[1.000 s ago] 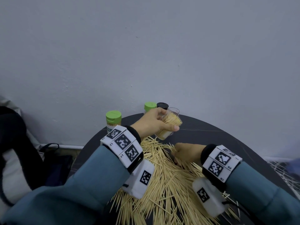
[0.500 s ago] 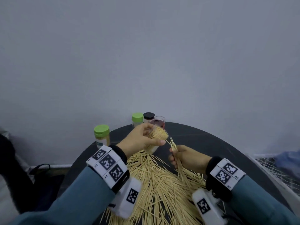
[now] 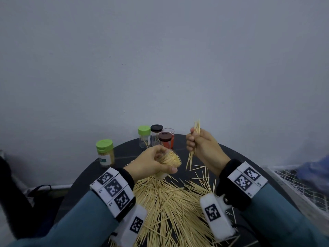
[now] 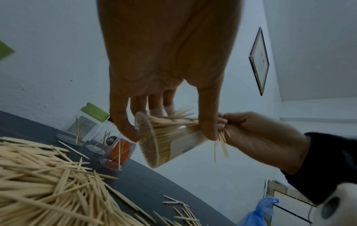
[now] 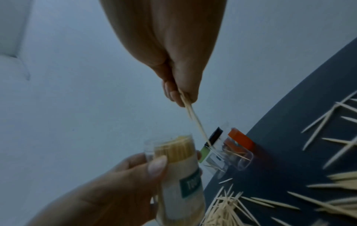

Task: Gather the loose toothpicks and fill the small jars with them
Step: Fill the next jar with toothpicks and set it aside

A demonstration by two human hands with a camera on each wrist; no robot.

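The right hand (image 3: 201, 145) had risen from the toothpick pile (image 3: 170, 202), clutching a toothpick bundle (image 3: 193, 145), while the left hand (image 3: 151, 164) gripped the packed open jar (image 3: 170, 162) at frame centre.

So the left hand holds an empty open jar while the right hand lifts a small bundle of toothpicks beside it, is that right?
Not quite: the jar in the left hand is not empty. The head view shows it packed with toothpicks. The right hand does hold a small bundle of toothpicks beside it.
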